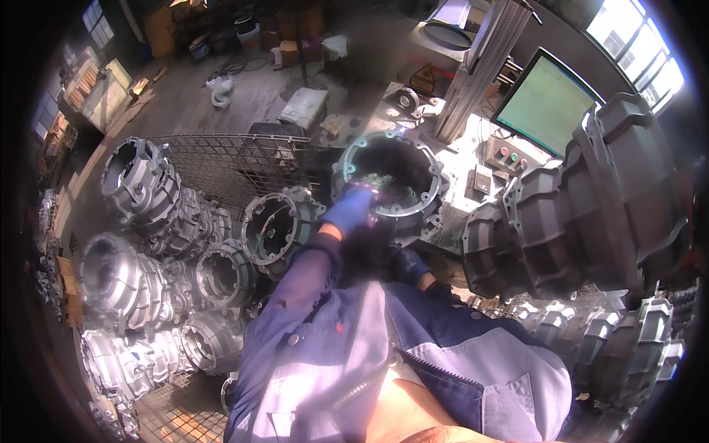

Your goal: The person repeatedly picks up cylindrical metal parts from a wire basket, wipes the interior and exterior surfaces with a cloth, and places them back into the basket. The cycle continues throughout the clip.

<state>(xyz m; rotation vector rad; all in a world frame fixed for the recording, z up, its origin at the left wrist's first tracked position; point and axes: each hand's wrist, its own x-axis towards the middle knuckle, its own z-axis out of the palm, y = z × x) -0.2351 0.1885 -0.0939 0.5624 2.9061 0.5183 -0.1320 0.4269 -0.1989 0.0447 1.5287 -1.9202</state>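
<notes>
A large round cast metal housing (436, 181) stands in front of me with its open flanged mouth facing up. My left hand (351, 210), in a blue glove, is at the near left of that flange. Its fingers look bent over the rim, though glare blurs their tips. Lower down, my right hand (410, 264) wears a dark blue glove and rests close to the housing's near side. Shadow and the housing hide the right fingers. Inside the mouth, a speckled greenish-grey patch (380, 181) catches the light.
More cast housings (273, 229) are stacked at left beside a wire mesh cage (229, 159). Tall dark housings (583, 207) crowd the right. Beyond the housing stand a monitor (546, 100), a button box (509, 155) and a metal column (480, 70). A white bag (220, 90) lies on the floor.
</notes>
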